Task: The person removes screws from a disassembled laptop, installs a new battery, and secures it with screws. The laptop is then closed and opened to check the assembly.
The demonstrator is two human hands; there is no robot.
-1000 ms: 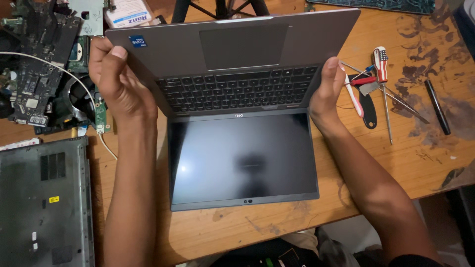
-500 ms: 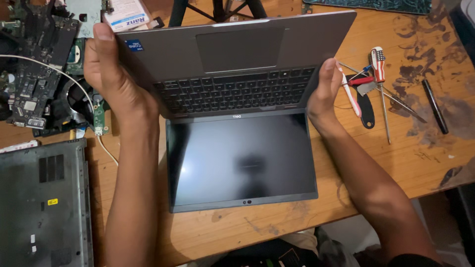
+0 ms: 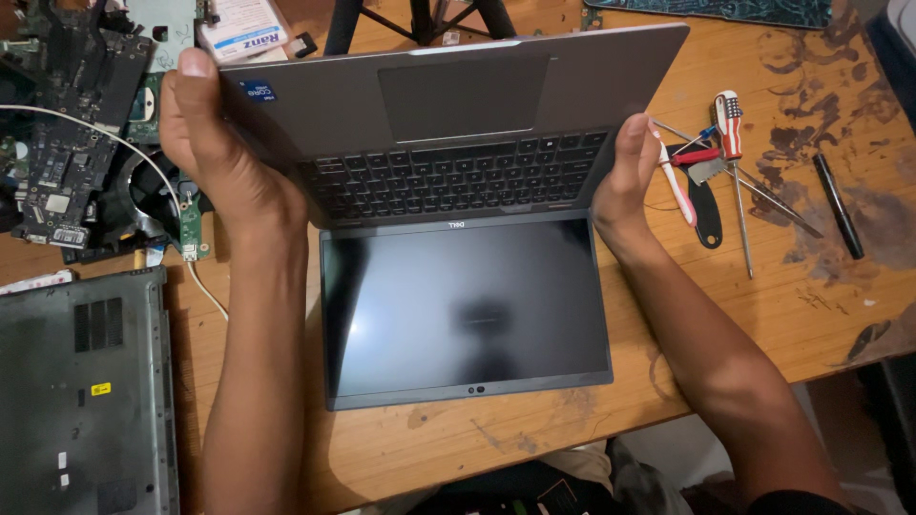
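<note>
Your left hand (image 3: 215, 157) and right hand (image 3: 625, 172) both grip the laptop (image 3: 458, 238) base, tipped up over its flat-lying screen; nothing opened yet.

Matt grey laptop (image 3: 448, 124), its shell looking like brushed metal or smooth plastic, hard to tell which. The screen (image 3: 466, 305) is glossy black glass, catching a soft reflection. Under it, the wooden table (image 3: 811, 315) is worn, scratched and blotched with dark stains. Far right, screwdrivers (image 3: 730, 143) show shiny steel shafts and glossy plastic handles. Near left, a dull, dusty grey base cover (image 3: 81, 401).
</note>
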